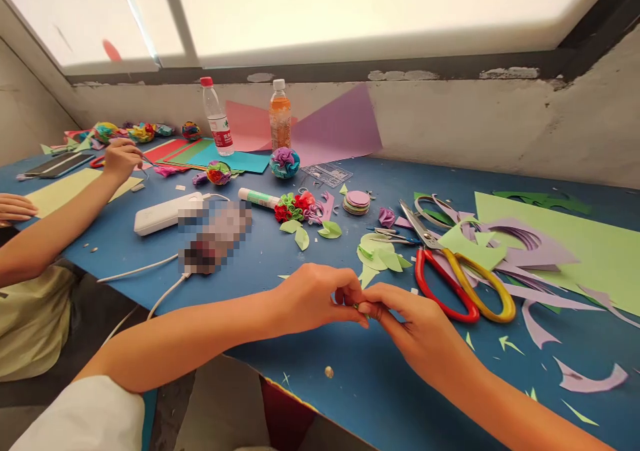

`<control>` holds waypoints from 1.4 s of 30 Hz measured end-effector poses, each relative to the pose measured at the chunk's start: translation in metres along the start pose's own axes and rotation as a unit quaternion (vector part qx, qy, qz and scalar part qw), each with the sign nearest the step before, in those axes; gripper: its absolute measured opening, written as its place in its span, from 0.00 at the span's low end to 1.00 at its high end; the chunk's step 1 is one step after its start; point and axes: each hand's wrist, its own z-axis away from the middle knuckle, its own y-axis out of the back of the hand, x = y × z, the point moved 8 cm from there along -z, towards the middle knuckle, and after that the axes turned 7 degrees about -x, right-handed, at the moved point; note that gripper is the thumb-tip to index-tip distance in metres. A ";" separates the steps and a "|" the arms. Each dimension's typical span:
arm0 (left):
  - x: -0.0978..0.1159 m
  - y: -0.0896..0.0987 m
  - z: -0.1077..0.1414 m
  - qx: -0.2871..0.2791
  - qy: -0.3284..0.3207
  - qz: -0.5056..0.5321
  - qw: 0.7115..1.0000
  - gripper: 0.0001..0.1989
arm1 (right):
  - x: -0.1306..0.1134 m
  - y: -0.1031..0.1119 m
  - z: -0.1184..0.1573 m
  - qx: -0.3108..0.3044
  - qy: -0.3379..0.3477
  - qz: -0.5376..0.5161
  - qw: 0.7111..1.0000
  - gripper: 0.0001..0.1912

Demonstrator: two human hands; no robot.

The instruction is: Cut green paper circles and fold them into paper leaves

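Paper leaves point(330, 230) and disc stack point(357, 201) are cut mid-frame, but the mostly hidden green bit point(357, 306) my left hand point(320, 298) and right hand point(416, 318) pinch looks unfinished tbh.

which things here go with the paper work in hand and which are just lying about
Likely part of it:
pinched green piece, mostly hidden
scissors
cut green leaves
purple paper rose
light green sheet

Probably just lying about:
red-capped bottle
orange drink bottle
white device
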 end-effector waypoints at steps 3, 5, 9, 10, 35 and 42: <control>-0.004 0.005 -0.002 0.020 0.006 0.082 0.996 0.12 | 0.005 0.006 -0.001 0.001 -0.018 -0.030 0.999 0.13; -0.006 0.012 -0.003 0.044 0.011 0.147 0.988 0.14 | 0.009 0.014 -0.001 0.020 -0.011 -0.056 0.998 0.13; -0.013 0.020 -0.004 0.076 0.031 0.243 0.967 0.18 | 0.017 0.018 -0.001 0.025 -0.002 -0.107 0.994 0.15; -0.014 0.020 -0.004 0.073 0.033 0.254 0.964 0.18 | 0.018 0.016 -0.001 0.024 -0.010 -0.117 0.993 0.15; 0.004 0.023 0.001 0.006 0.014 -0.015 1.000 0.09 | 0.000 0.018 -0.003 0.042 0.032 0.016 0.999 0.08; -0.011 0.005 0.007 -0.179 0.158 -0.009 0.971 0.12 | 0.031 -0.021 -0.001 -0.141 -0.180 -0.184 0.956 0.16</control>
